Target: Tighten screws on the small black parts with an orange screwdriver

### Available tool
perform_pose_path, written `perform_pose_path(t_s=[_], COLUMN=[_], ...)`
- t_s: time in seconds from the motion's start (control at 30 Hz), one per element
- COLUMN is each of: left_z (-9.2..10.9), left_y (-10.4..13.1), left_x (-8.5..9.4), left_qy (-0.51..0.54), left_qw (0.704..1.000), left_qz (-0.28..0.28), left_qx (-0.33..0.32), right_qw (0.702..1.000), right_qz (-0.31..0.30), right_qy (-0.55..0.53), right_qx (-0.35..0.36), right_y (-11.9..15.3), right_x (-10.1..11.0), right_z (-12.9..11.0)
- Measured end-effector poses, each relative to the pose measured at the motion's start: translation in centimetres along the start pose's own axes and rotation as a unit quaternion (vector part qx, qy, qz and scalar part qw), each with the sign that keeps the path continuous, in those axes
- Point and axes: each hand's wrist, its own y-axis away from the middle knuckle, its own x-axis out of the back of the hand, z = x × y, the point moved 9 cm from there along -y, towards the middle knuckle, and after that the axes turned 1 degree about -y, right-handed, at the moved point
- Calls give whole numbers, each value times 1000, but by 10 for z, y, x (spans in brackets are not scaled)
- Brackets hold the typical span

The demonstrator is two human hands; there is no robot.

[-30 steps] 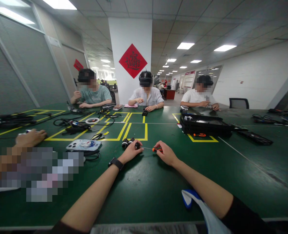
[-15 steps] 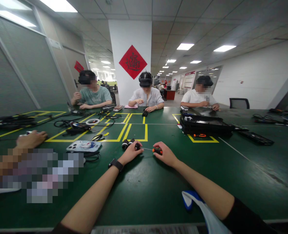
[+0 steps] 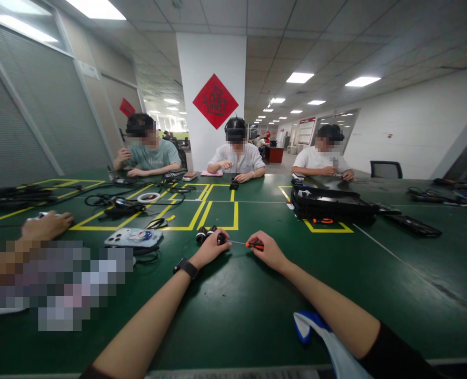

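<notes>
My right hand [image 3: 270, 250] is closed around the orange and black handle of a screwdriver [image 3: 255, 245], held nearly level above the green table. Its thin metal shaft points left toward my left hand [image 3: 211, 248], which wears a dark watch on the wrist. The left fingers are closed on a small black round part [image 3: 221, 239], and the shaft's tip meets it or ends right beside it; I cannot tell which. Just behind my left hand, a black object with white rings [image 3: 202, 235] rests on the table, partly hidden by the fingers.
A phone in a patterned case [image 3: 133, 237] lies to the left, near a co-worker's hand [image 3: 47, 225]. Black trays [image 3: 331, 202] and an orange-handled tool [image 3: 322, 221] are at right. Cables [image 3: 118, 202] spread across the left. Several people sit opposite. Blue-white cloth [image 3: 316, 326] lies by my right forearm.
More of the screwdriver's orange handle shows as my right fingers have shifted on it. Both hands stay in nearly the same place; the whole view has drifted slightly.
</notes>
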Motion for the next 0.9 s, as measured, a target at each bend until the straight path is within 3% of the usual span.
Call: perform_pose_path(t_s=[0.3, 0.53, 0.9], left_z=[3, 4, 0], left_y=[0, 0, 0], left_x=[-1, 0, 0], left_qy=[-3, -4, -11], left_qw=[1000, 1000, 1000], left_qz=[-6, -3, -3], left_qx=[-7, -6, -13], right_qw=[998, 998, 1000], right_qz=[4, -25, -9], right_qy=[-27, 60, 12], right_qx=[-50, 7, -15], right_y=[0, -2, 2], right_x=[-2, -7, -1], right_z=[13, 7, 6])
